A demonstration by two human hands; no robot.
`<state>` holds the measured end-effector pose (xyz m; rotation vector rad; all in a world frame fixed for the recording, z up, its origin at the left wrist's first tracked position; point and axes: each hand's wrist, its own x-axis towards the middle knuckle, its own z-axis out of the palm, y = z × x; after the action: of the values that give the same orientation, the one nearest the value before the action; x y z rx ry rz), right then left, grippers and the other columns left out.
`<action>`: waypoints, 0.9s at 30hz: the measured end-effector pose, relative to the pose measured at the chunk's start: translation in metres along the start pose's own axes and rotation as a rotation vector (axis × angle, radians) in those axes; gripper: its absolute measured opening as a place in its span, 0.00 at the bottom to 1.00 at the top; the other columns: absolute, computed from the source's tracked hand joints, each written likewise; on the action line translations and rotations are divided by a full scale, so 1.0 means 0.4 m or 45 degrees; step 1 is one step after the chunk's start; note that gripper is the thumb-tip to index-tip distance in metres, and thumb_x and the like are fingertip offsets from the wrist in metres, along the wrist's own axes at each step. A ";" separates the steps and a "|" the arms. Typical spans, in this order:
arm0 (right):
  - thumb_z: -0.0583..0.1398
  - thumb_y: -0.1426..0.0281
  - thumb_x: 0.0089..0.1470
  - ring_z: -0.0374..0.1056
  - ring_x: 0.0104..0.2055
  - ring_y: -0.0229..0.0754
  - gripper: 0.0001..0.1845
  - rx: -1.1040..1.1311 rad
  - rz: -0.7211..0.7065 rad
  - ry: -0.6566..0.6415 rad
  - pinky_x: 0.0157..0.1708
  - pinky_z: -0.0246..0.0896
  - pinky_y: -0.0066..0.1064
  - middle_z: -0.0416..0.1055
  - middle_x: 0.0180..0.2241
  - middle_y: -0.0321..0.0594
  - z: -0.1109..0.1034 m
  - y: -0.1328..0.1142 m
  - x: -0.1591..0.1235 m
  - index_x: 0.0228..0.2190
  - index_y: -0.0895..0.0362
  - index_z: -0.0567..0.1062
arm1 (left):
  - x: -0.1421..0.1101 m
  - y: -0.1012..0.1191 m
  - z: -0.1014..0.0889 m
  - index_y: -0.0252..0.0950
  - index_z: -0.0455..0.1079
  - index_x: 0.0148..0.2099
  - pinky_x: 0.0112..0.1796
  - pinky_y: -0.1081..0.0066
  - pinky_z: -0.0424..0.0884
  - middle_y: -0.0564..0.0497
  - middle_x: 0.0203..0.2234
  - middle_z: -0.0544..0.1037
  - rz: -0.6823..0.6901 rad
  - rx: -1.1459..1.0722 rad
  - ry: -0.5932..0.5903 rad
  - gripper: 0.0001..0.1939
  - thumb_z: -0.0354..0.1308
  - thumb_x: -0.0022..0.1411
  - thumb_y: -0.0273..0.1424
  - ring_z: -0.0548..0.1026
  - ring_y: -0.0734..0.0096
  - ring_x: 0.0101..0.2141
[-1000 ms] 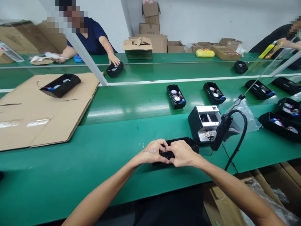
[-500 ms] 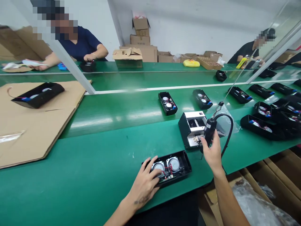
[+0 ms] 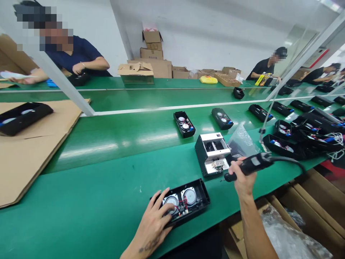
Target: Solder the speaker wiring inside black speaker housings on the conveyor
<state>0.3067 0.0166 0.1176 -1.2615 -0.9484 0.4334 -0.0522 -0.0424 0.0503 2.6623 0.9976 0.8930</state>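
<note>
My left hand (image 3: 155, 218) grips the left end of an open black speaker case (image 3: 201, 204), its fingers reaching over the rim. Two round silver speakers (image 3: 189, 196), red wires and a small circuit board show inside the case. In my right hand (image 3: 244, 182) is a black electric screwdriver (image 3: 254, 164), fingers closed around its body. The screwdriver lies almost level, its bit pointing left, to the right of the case and apart from it. Behind its tip stands a black and silver screw feeder (image 3: 211, 135).
Several similar black cases (image 3: 184, 124) lie along the green bench (image 3: 97, 190), heaped at the right. Cardboard (image 3: 40, 144) covers the left side. A clear plastic bag (image 3: 242, 140) is beside the feeder. Open cartons (image 3: 304, 201) stand below the right edge. Co-workers sit opposite.
My right hand has tipped the screwdriver from upright to nearly level, drawing it away from the screw feeder. My left hand stays on the speaker case. The whole view has shifted.
</note>
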 end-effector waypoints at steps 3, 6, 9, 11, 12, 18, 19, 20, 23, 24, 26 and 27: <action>0.71 0.60 0.59 0.65 0.20 0.39 0.21 0.127 -0.134 0.101 0.30 0.67 0.35 0.67 0.21 0.24 0.027 -0.048 0.038 0.46 0.53 0.69 | -0.001 -0.001 0.004 0.43 0.76 0.34 0.75 0.51 0.48 0.55 0.41 0.83 -0.028 0.013 -0.020 0.13 0.77 0.56 0.39 0.66 0.48 0.70; 0.70 0.60 0.60 0.67 0.21 0.40 0.19 0.042 -0.186 0.053 0.34 0.68 0.37 0.69 0.21 0.26 0.063 -0.070 0.063 0.44 0.54 0.70 | -0.001 0.000 0.007 0.43 0.76 0.34 0.75 0.51 0.47 0.56 0.42 0.83 -0.055 -0.011 -0.026 0.13 0.78 0.55 0.38 0.66 0.48 0.71; 0.70 0.59 0.59 0.67 0.22 0.40 0.17 -0.064 -0.158 -0.003 0.38 0.71 0.40 0.70 0.20 0.27 0.087 -0.068 0.072 0.39 0.55 0.71 | -0.003 0.000 0.008 0.43 0.76 0.35 0.75 0.52 0.45 0.56 0.43 0.83 -0.053 -0.014 -0.026 0.14 0.78 0.55 0.37 0.65 0.48 0.71; 0.71 0.58 0.57 0.67 0.21 0.40 0.18 -0.069 -0.125 -0.056 0.35 0.70 0.39 0.70 0.20 0.28 0.090 -0.065 0.068 0.38 0.55 0.72 | -0.005 0.000 0.008 0.43 0.77 0.35 0.75 0.50 0.46 0.55 0.43 0.83 -0.049 0.001 -0.033 0.13 0.78 0.55 0.38 0.66 0.47 0.70; 0.71 0.58 0.56 0.66 0.20 0.40 0.19 -0.078 -0.091 -0.114 0.32 0.69 0.38 0.70 0.20 0.28 0.088 -0.066 0.062 0.38 0.55 0.72 | -0.005 0.000 0.007 0.43 0.77 0.35 0.75 0.49 0.47 0.54 0.43 0.83 -0.048 0.009 -0.040 0.13 0.78 0.56 0.38 0.66 0.47 0.70; 0.73 0.60 0.56 0.65 0.19 0.38 0.19 -0.036 0.131 -0.422 0.23 0.64 0.33 0.70 0.22 0.29 0.049 -0.097 -0.013 0.41 0.55 0.74 | -0.004 0.004 0.012 0.42 0.77 0.35 0.73 0.45 0.52 0.54 0.43 0.83 -0.062 0.020 -0.062 0.12 0.78 0.56 0.37 0.66 0.45 0.70; 0.73 0.62 0.57 0.64 0.19 0.38 0.19 0.048 0.120 -0.429 0.22 0.63 0.31 0.70 0.22 0.28 0.042 -0.110 -0.030 0.44 0.54 0.74 | -0.002 0.006 0.016 0.42 0.77 0.35 0.73 0.44 0.53 0.54 0.43 0.83 -0.063 0.014 -0.056 0.12 0.78 0.56 0.37 0.66 0.44 0.70; 0.72 0.64 0.59 0.64 0.18 0.37 0.19 0.146 0.099 -0.445 0.21 0.62 0.30 0.70 0.23 0.27 0.037 -0.125 -0.046 0.47 0.53 0.73 | 0.001 0.007 0.020 0.42 0.77 0.35 0.72 0.44 0.54 0.54 0.43 0.83 -0.064 0.009 -0.049 0.12 0.78 0.56 0.37 0.66 0.44 0.70; 0.68 0.64 0.65 0.62 0.19 0.37 0.17 0.455 0.008 -0.549 0.20 0.59 0.29 0.67 0.22 0.26 0.037 -0.182 -0.105 0.51 0.49 0.71 | 0.008 0.015 0.032 0.41 0.78 0.34 0.71 0.41 0.57 0.54 0.42 0.84 -0.089 0.004 -0.061 0.13 0.79 0.55 0.37 0.67 0.41 0.69; 0.67 0.64 0.67 0.61 0.19 0.37 0.15 0.545 -0.014 -0.595 0.20 0.59 0.29 0.66 0.22 0.26 0.042 -0.200 -0.128 0.51 0.48 0.71 | 0.011 0.018 0.035 0.41 0.78 0.34 0.70 0.40 0.58 0.54 0.42 0.84 -0.104 0.002 -0.078 0.13 0.80 0.54 0.37 0.67 0.41 0.69; 0.65 0.63 0.69 0.60 0.19 0.37 0.11 0.674 -0.024 -0.685 0.20 0.58 0.29 0.63 0.21 0.26 0.060 -0.226 -0.179 0.50 0.46 0.70 | 0.014 0.024 0.036 0.41 0.79 0.34 0.70 0.39 0.58 0.53 0.43 0.84 -0.126 -0.004 -0.106 0.13 0.80 0.55 0.36 0.67 0.41 0.70; 0.64 0.63 0.70 0.60 0.19 0.37 0.11 0.702 -0.012 -0.733 0.20 0.58 0.30 0.63 0.21 0.26 0.071 -0.232 -0.205 0.50 0.45 0.69 | 0.014 0.027 0.035 0.41 0.79 0.35 0.71 0.39 0.58 0.52 0.43 0.84 -0.127 -0.006 -0.112 0.12 0.79 0.55 0.36 0.66 0.41 0.70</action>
<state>0.2179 -0.0539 0.1748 -0.6306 -1.2024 1.0085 -0.0347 -0.0461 0.0454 2.5967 1.0950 0.7505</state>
